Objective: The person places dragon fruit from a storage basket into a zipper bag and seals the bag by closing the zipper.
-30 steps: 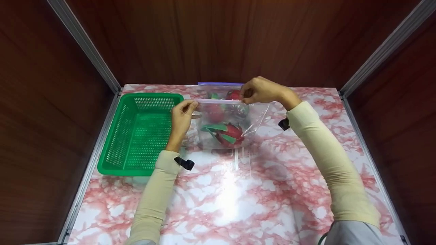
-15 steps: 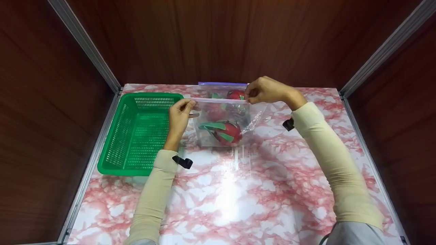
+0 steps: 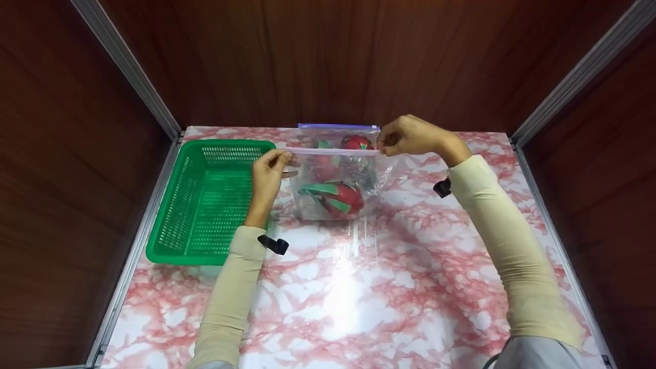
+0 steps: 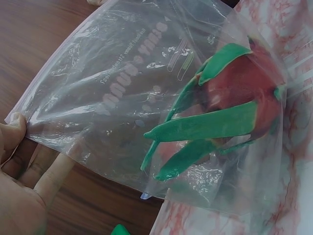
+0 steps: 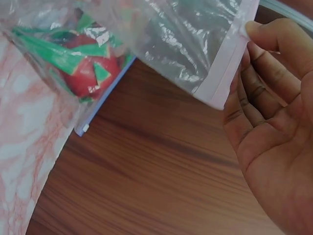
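Note:
A clear slider zip bag [image 3: 307, 209] hangs between both hands, its pale pink zip strip [image 3: 333, 152] stretched level along the top. Inside its lower part lies a red dragon fruit [image 4: 239, 88] with green scales. My left hand [image 3: 267, 182] pinches the strip's left corner between thumb and fingers, the other fingers spread behind the film. At the strip's right end, my right hand [image 3: 420, 136] pinches the small white slider [image 5: 244, 31], with its thumb on top. Beyond this bag is another clear bag with a purple zip strip [image 3: 335, 126], holding more dragon fruit [image 3: 357, 142], partly hidden.
A green plastic basket [image 3: 154, 225] with perforated walls stands on the left, close to my left hand. The red and white marbled table [image 3: 389, 307] spreads in front. Dark wood panels [image 3: 328, 61] with metal corner rails enclose the back and sides.
My right hand has slid rightward along the zip strip to its right end. My left hand has shifted slightly left, still pinching its corner. The bag with the purple strip has stayed put.

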`<state>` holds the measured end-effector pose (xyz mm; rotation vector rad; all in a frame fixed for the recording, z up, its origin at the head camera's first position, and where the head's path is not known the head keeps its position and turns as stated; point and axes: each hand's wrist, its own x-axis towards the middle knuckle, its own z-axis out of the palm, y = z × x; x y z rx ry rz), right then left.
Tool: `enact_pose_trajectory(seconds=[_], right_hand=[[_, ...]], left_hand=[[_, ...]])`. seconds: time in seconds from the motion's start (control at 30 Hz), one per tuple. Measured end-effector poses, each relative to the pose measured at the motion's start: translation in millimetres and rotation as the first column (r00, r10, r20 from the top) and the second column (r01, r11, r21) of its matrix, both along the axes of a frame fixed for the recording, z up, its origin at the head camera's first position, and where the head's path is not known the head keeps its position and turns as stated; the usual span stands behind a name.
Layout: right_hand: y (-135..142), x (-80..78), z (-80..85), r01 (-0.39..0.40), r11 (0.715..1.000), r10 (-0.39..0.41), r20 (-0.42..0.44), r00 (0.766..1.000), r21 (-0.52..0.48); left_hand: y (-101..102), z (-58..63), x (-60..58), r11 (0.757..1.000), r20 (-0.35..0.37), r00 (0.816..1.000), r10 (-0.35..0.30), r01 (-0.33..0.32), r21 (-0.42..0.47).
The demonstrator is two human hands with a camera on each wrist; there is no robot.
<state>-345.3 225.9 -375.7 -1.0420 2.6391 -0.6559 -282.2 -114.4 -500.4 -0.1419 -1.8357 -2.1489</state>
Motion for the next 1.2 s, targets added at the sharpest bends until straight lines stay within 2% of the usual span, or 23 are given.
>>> enact_pose_trajectory(seconds=[0.67, 0.9, 1.2], right_hand=[[31.9, 3.0, 1.2, 0.084, 0.996, -0.085, 0.018, 0.996, 0.005], [32.7, 3.5, -2.3, 0.088, 0.996, -0.088, 0.016, 0.996, -0.001], [32.4, 4.2, -6.3, 0.123, 0.992, -0.122, 0.033, 0.992, -0.039]], left_hand=[[-6.6, 1.3, 1.1, 1.000, 0.012, 1.000, -0.006, 0.006, 0.012], [-7.0, 0.2, 1.8, 1.000, 0.023, 1.000, -0.010, 0.010, -0.006], [-6.0, -1.1, 2.1, 1.000, 0.034, 0.999, -0.009, 0.008, 0.026]])
